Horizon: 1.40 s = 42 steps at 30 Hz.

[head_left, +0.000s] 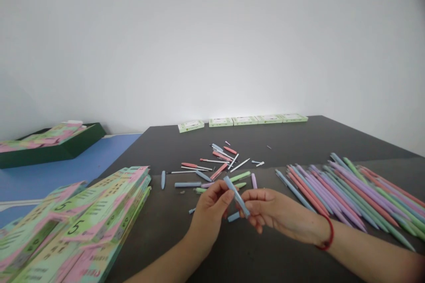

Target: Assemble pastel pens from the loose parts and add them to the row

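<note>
Between my two hands is a light blue pen barrel [236, 195], held tilted above the dark table. My left hand [212, 203] pinches it near its upper end with thumb and fingers. Around its lower end, the fingers of my right hand [265, 208] are closed. Just beyond my hands lie loose pen parts: a blue barrel [187, 185], a green barrel [241, 176], a purple piece [254, 181], a blue tip piece [163, 180], and several red parts and white refills [239, 165]. Another blue piece [233, 216] lies partly hidden behind my right hand.
A wide pile of coloured pens [345, 194] lies on the right of the table [159, 247]. Stacked printed packs [99, 216] stand at the left front. Behind them, a dark green tray [66, 148] holds more packs. Several pale green boxes [245, 120] line the back edge.
</note>
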Motion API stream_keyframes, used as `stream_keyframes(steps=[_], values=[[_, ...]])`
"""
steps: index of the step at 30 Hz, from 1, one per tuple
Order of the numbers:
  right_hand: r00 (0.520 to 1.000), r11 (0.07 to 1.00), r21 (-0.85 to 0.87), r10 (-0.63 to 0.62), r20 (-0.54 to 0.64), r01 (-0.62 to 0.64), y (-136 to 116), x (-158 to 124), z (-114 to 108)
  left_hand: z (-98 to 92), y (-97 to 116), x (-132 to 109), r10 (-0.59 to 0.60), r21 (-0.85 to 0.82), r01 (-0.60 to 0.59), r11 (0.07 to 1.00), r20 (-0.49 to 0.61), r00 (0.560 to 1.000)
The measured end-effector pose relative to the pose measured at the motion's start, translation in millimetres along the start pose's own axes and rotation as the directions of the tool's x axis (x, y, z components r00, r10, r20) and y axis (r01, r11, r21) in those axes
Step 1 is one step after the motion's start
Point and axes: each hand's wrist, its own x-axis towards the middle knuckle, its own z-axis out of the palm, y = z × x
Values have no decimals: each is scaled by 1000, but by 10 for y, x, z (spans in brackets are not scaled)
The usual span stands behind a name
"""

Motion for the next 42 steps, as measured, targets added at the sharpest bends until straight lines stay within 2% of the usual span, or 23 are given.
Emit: stream_keyframes(steps=[3,5,6,7,8,9,10,11,13,15,17,19,21,26,31,34,37,42], values=[[1000,1000,-7,3,-26,-4,55,-104,48,37,32,-38,-83,-134,83,987,10,997],[1000,978,-207,-9,-29,2,47,-153,28,66,56,-82,-85,-165,85,983,12,996],[998,919,-394,-47,-41,27,18,-160,-15,87,62,-114,-54,-141,56,988,20,998],[991,787,-614,-115,-67,50,-33,-150,-87,111,61,-152,-6,-91,11,996,49,999],[975,590,-806,-202,-91,47,-104,-121,-192,139,51,-194,57,-24,-55,998,105,993],[940,341,-940,-324,-111,7,-195,-72,-330,166,29,-236,99,57,-114,992,211,972],[898,150,-983,-411,-161,-107,-301,-5,-496,191,-3,-274,128,109,-173,979,332,935],[871,111,-977,-442,-215,-184,-414,76,-685,209,-43,-304,147,121,-213,970,409,901],[832,95,-950,-463,-307,-297,-633,259,-1090,219,-124,-332,122,144,-221,965,500,857],[805,87,-916,-449,-388,-393,-798,433,-1460,191,-183,-316,96,184,-212,960,495,864],[788,71,-884,-424,-447,-463,-885,572,-1735,142,-208,-277,81,212,-203,956,476,876],[780,50,-861,-400,-481,-506,-904,673,-1899,95,-212,-237,72,218,-196,956,472,879],[782,32,-849,-373,-499,-527,-885,747,-1971,64,-214,-209,69,212,-185,959,461,885],[811,42,-857,-300,-502,-514,-820,880,-1899,52,-224,-197,32,215,-127,968,400,916],[866,149,-897,-234,-442,-417,-750,953,-1653,64,-195,-194,15,235,-116,965,390,921],[894,261,-905,-217,-393,-334,-698,959,-1478,73,-170,-180,13,250,-115,962,375,927],[909,415,-880,-231,-347,-230,-659,909,-1233,86,-162,-172,1,250,-101,963,370,929],[945,688,-725,-239,-222,4,-573,594,-567,105,-183,-169,-11,245,-80,966,346,938]])
